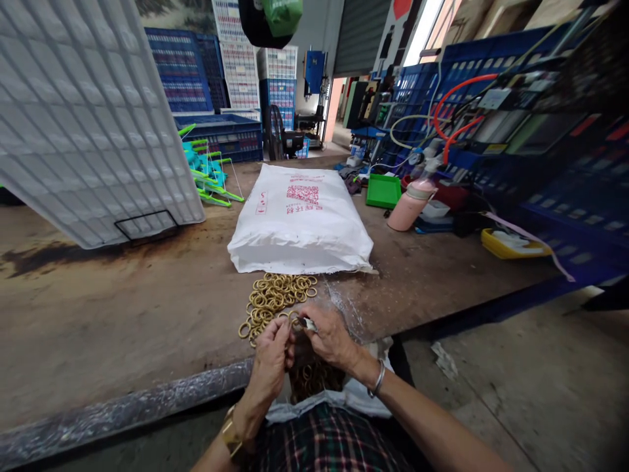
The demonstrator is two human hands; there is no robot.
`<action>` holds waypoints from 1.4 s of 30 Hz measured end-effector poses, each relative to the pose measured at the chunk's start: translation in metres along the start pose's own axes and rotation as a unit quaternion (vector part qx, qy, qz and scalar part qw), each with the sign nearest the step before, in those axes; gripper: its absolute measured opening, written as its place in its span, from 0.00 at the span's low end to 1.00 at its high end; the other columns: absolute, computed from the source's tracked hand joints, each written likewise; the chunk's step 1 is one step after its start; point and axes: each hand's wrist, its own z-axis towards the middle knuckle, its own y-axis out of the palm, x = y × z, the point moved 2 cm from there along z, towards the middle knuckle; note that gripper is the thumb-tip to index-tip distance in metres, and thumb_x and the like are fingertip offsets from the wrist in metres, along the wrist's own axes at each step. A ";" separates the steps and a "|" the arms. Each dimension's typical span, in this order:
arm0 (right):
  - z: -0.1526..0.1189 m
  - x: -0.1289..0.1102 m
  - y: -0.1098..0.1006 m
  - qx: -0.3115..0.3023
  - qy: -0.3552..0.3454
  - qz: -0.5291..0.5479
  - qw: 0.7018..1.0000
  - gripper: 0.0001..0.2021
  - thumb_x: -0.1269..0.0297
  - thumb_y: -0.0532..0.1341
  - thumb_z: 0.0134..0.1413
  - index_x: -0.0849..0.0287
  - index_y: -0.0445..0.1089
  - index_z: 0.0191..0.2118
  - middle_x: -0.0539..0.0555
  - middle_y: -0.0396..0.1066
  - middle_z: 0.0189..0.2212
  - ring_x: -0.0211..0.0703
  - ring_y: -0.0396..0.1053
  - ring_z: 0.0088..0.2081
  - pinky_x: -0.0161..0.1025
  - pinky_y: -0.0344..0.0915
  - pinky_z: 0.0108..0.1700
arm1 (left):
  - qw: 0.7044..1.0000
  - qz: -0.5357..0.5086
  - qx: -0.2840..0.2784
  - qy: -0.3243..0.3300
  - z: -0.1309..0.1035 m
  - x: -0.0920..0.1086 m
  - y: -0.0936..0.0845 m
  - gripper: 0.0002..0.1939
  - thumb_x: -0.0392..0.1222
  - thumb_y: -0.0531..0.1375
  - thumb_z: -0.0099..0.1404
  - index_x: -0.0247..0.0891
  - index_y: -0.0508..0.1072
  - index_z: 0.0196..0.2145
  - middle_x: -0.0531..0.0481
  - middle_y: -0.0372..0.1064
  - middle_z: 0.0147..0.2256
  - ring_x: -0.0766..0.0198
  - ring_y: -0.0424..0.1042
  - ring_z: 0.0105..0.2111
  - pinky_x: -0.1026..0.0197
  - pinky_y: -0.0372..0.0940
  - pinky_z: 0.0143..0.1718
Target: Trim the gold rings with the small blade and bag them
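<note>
Brass-coloured rings (278, 295) lie in a loose pile on the brown table, in front of a white sack with red print (304, 216). At the pile's near edge, my left hand (272, 354) pinches one ring between thumb and fingers. My right hand (331, 334) is closed on a small dark and pale tool (308, 324), whose tip is at the ring; its exact kind is too small to tell. Below both hands, an open white bag (378, 387) in my lap holds more rings (314, 379), darker in the shade.
A tall white crate (93, 118) stands on the left. Green hangers (211, 177) are behind it. Toward the right are a green tray (383, 191), a pink bottle (410, 206), a yellow tray (514, 246) and blue crates (565, 196). The table edge (147, 400) runs close by my left forearm.
</note>
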 end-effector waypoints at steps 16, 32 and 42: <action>0.007 0.004 0.004 0.002 0.027 0.026 0.999 0.15 0.78 0.52 0.48 0.58 0.67 0.41 0.55 0.71 0.36 0.42 0.67 0.40 0.38 0.63 0.43 | 0.993 0.111 0.013 0.021 0.016 0.007 -0.002 0.22 0.51 0.60 0.52 0.34 0.70 0.41 0.59 0.60 0.18 0.75 0.55 0.13 0.72 0.48 0.12; 0.027 -0.001 -0.007 0.029 0.145 0.101 0.984 0.09 0.65 0.50 0.58 0.58 0.65 0.33 0.51 0.68 0.28 0.38 0.65 0.30 0.33 0.60 0.33 | 0.971 0.191 0.013 0.143 0.021 0.026 0.007 0.12 0.48 0.59 0.55 0.36 0.75 0.28 0.55 0.64 0.18 0.69 0.62 0.18 0.68 0.57 0.19; 0.023 0.009 0.008 -0.014 0.315 0.291 0.903 0.16 0.56 0.50 0.55 0.57 0.60 0.20 0.44 0.55 0.14 0.33 0.52 0.17 0.31 0.51 0.21 | 0.936 0.255 -0.001 0.243 0.015 0.030 0.013 0.08 0.40 0.58 0.56 0.39 0.77 0.27 0.48 0.74 0.27 0.60 0.70 0.29 0.62 0.63 0.35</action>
